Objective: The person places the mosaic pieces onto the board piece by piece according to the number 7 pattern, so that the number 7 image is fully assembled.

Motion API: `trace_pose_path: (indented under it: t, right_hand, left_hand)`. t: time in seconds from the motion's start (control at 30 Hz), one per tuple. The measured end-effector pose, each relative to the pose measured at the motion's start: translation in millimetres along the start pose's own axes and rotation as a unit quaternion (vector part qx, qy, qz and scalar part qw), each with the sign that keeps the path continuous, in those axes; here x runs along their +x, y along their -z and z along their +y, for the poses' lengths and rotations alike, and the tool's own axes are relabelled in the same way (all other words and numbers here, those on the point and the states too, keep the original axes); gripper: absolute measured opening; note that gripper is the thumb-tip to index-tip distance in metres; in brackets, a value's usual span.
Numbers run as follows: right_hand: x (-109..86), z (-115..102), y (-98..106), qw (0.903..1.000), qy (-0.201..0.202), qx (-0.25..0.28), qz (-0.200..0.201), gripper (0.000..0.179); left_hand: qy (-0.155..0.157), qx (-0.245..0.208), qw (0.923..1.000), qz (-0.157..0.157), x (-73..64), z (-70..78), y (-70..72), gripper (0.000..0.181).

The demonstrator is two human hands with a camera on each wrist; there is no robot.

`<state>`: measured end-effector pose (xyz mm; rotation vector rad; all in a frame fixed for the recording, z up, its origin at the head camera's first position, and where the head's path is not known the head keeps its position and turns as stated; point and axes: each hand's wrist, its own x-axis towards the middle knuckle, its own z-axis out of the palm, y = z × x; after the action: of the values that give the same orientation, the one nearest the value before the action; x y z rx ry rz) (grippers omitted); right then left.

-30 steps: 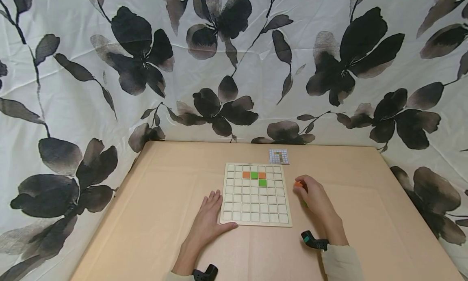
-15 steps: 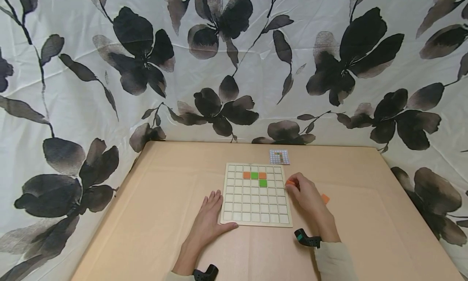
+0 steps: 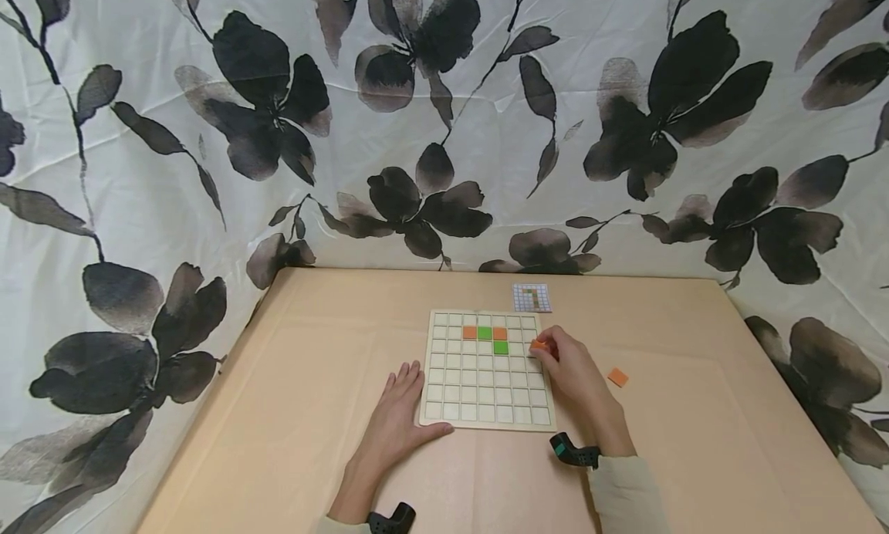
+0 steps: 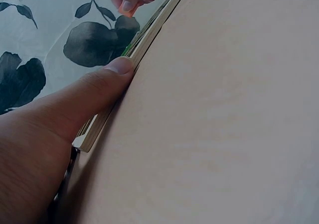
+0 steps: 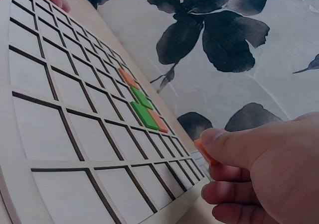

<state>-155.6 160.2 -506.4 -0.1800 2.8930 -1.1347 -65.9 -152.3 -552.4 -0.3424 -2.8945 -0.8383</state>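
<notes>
A pale grid board [image 3: 458, 391] lies on the table, with two orange tiles and two green tiles in its upper cells, among them the lower green tile [image 3: 501, 347]. My left hand [image 3: 396, 414] rests at the board's left side, fingers spread and straight, the thumb lying at its front edge in the left wrist view. Between thumb and fingers of my right hand [image 3: 572, 368] is a pinched orange tile [image 5: 205, 152], over the board's right edge. In the right wrist view it hangs above the grid, beyond the seated green tile [image 5: 144, 115].
Behind the board lies a small card [image 3: 532, 297] printed with a coloured grid pattern. A loose orange tile [image 3: 618, 377] is on the table [image 3: 701, 426] right of my right hand. A floral cloth [image 3: 444, 133] hangs along the table's back edge.
My right hand has moved left with the pinched orange tile, from beside the board to over its right edge. That uncovers the loose orange tile on the table. My left hand stays put.
</notes>
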Motion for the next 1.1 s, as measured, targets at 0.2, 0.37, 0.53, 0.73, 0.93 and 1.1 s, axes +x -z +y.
trace_pose_path:
  t: [0.2,0.37,0.53,0.73,0.93,1.1]
  right_hand:
    - [1.2,-2.0,-2.9,0.9999,0.012,0.001,-0.004,0.027]
    - [1.8,-5.1,-5.8,0.9996,0.025,0.001,-0.008,0.026]
    - [0.9,-8.5,-9.2,0.9994,0.031,-0.003,-0.012,0.025]
    - [0.6,-10.5,-15.8,0.9993,0.034,-0.013,-0.012,0.025]
    - [-0.3,-11.4,-20.9,0.9986,0.048,-0.018,-0.009,0.023]
    - [-0.5,-12.1,-25.0,0.9979,0.059,-0.024,-0.009,0.023]
  left_hand:
    - [0.003,0.002,1.0000,-0.001,-0.8,0.1,1.4,0.109]
    - [0.001,-0.003,1.0000,0.003,-0.7,0.8,2.7,0.108]
    - [0.000,-0.004,1.0000,0.003,-0.9,0.7,2.6,0.109]
    - [-0.003,-0.003,1.0000,0.005,-0.4,0.3,2.2,0.110]
    - [-0.003,-0.006,1.0000,0.002,-0.4,1.1,2.5,0.109]
    - [-0.003,-0.006,1.0000,0.002,-0.3,1.1,2.1,0.108]
